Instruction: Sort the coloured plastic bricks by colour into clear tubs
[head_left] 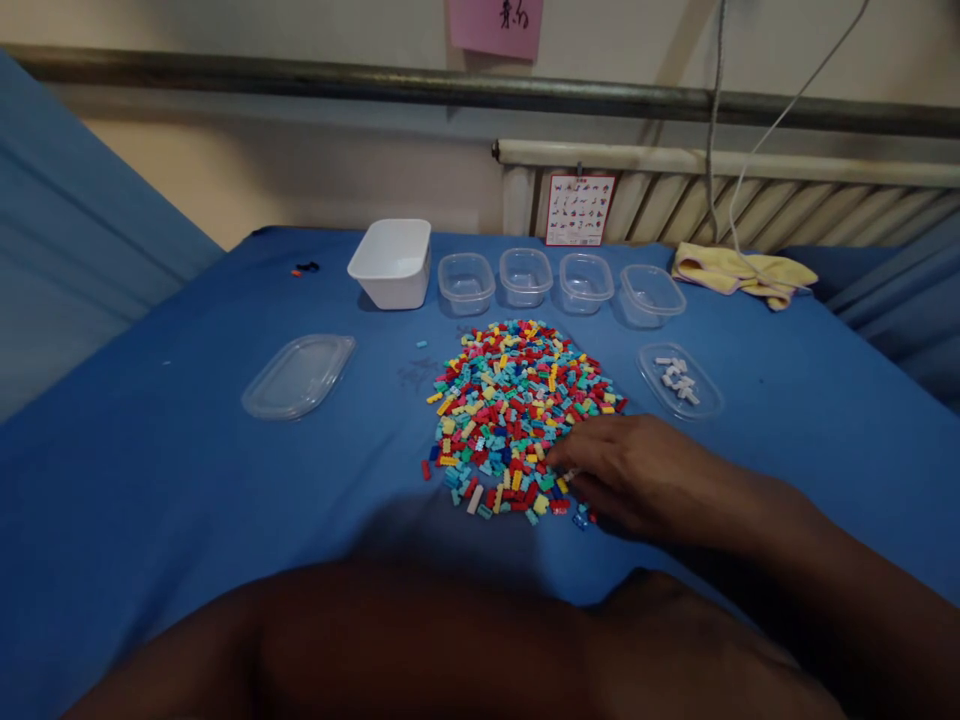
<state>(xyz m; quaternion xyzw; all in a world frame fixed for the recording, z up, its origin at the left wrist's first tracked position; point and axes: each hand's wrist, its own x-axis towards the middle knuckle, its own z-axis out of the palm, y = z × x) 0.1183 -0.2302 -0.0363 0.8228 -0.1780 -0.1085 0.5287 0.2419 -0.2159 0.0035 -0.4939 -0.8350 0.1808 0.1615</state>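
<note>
A heap of small coloured building bricks (517, 410) lies on the blue cloth, mixing red, yellow, light blue, green and a few white ones. At its right edge, my right hand (626, 470) reaches down with fingers bent together; a small white brick (571, 474) shows at the fingertips. My left arm crosses the bottom of the view, and my left hand (697, 640) lies at lower right, dark and blurred, its fingers hidden. Right of the heap, a clear plastic lid (709, 395) carries several white bricks (677, 380).
Behind the heap stand a white tub (394, 265) and a row of clear containers, including one at the left (466, 285). Another clear lid (300, 378) lies at left. A yellow cloth (739, 272), a picture card (580, 210) and a hanging cable (714, 130) are at the back.
</note>
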